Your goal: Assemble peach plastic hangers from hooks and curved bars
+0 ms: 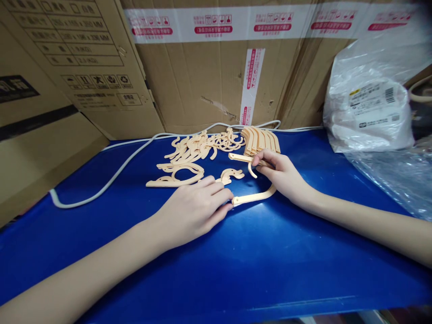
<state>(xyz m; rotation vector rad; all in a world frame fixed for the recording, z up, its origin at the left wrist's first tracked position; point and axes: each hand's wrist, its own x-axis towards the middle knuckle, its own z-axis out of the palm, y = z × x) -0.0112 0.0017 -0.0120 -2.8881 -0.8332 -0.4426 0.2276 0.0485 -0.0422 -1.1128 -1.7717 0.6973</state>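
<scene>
Beige plastic parts that look like folding clothes hanger pieces lie on a blue tabletop. My left hand (199, 204) has its fingertips closed at the near end of a curved hanger arm (254, 197) on the table. My right hand (281, 173) is raised a little and pinches another hanger arm (240, 157), with a small hook (251, 170) hanging beside it; how the hook is held is hidden. The far end of the lower arm passes under my right hand. Just beyond my left fingers sits a hook-shaped part (232, 173).
Behind are a pile of loose hooks (195, 146) and a stack of curved arms (259, 138). Assembled-looking hangers (175, 175) lie left. A white cable (128, 164) runs along the back before cardboard boxes (202, 81). A plastic bag (371, 108) stands right.
</scene>
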